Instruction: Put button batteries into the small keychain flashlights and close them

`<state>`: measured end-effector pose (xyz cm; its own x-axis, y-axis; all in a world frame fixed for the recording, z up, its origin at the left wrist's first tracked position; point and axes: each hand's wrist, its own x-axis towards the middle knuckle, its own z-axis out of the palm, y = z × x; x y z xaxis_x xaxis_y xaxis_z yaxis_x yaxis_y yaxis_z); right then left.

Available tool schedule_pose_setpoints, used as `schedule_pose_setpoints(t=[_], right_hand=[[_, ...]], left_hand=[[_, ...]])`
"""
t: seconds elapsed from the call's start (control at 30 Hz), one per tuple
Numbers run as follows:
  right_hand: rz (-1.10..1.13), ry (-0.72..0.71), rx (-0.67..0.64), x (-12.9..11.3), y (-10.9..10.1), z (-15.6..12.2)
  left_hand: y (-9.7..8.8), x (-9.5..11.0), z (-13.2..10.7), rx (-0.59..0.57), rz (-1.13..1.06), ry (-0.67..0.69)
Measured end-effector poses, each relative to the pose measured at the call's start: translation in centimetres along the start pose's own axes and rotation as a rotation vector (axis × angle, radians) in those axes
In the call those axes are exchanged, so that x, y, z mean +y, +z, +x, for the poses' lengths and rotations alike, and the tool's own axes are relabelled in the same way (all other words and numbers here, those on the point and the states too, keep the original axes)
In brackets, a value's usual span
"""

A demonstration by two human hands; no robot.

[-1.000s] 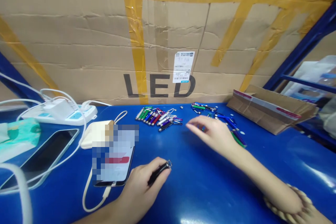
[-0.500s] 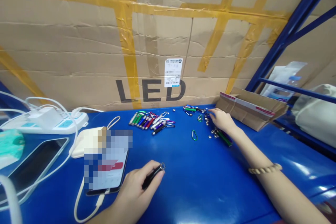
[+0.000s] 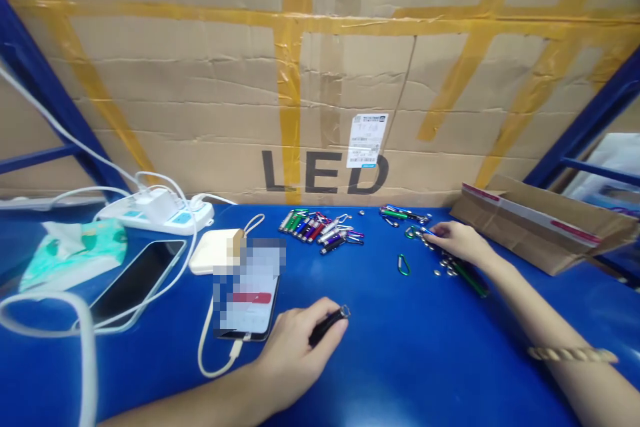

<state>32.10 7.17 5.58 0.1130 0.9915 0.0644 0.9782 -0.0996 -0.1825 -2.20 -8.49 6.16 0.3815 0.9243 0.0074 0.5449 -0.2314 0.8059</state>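
Observation:
Closed around a small black keychain flashlight (image 3: 323, 331), my left hand (image 3: 300, 353) rests low over the blue table, the flashlight's silver ring end poking out past the thumb. My right hand (image 3: 463, 243) reaches into a loose pile at the right, its fingers pinched together by a small blue piece; what they grip is too small to make out. Silver button cells (image 3: 450, 268) and a green flashlight tube (image 3: 473, 278) lie beneath and beside that hand. A green carabiner (image 3: 403, 265) lies apart, to its left. Several assembled keychain flashlights (image 3: 315, 230) form a row near the cardboard.
A phone (image 3: 253, 300) on a cable lies left of my left hand, near a cream power bank (image 3: 215, 250). Farther left are another phone (image 3: 137, 283), a tissue pack (image 3: 75, 253), and a power strip (image 3: 195, 219). An open cardboard box (image 3: 530, 227) stands at the right.
The view has turned left, so everything sits farther right. My right hand has come slightly nearer within the pile, fingers now at a blue piece. My left hand still holds the black flashlight.

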Motion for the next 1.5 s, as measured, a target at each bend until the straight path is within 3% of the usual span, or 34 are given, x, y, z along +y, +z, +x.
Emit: schedule_pose_setpoints(t=[0.37,0.57,0.77,0.97,1.17,1.27,1.4,1.5], right_hand=[[0.114,0.094,0.073,0.6,-0.4,0.0],[0.156,0.141,-0.019,0.8,-0.7,0.4],[0.214,0.093,-0.077,0.2,-0.9,-0.1],[0.239,0.099,0.087,-1.3,-1.5,-0.7],[0.572,-0.036,0.299,-6.9,-3.4,-4.2],[0.763,-0.226,0.166,-10.4,-2.8,-7.1],[0.801,-0.48,-0.173,-14.2,-1.4,-11.0],[0.838,-0.615,-0.364,-15.8,-0.7,-13.1]], left_hand=[[0.0,0.1,-0.1,0.023,-0.006,-0.01],[-0.1,0.2,-0.2,0.03,0.003,-0.013],[0.0,0.1,-0.3,0.035,-0.003,-0.008],[-0.2,0.1,-0.2,0.024,-0.044,-0.036],[-0.6,0.3,-0.3,-0.02,-0.168,-0.11],[-0.5,0.1,-0.1,0.007,-0.237,-0.125],[-0.1,-0.5,0.4,0.11,-0.417,-0.188],[0.2,-0.9,0.6,0.169,-0.541,-0.183]])
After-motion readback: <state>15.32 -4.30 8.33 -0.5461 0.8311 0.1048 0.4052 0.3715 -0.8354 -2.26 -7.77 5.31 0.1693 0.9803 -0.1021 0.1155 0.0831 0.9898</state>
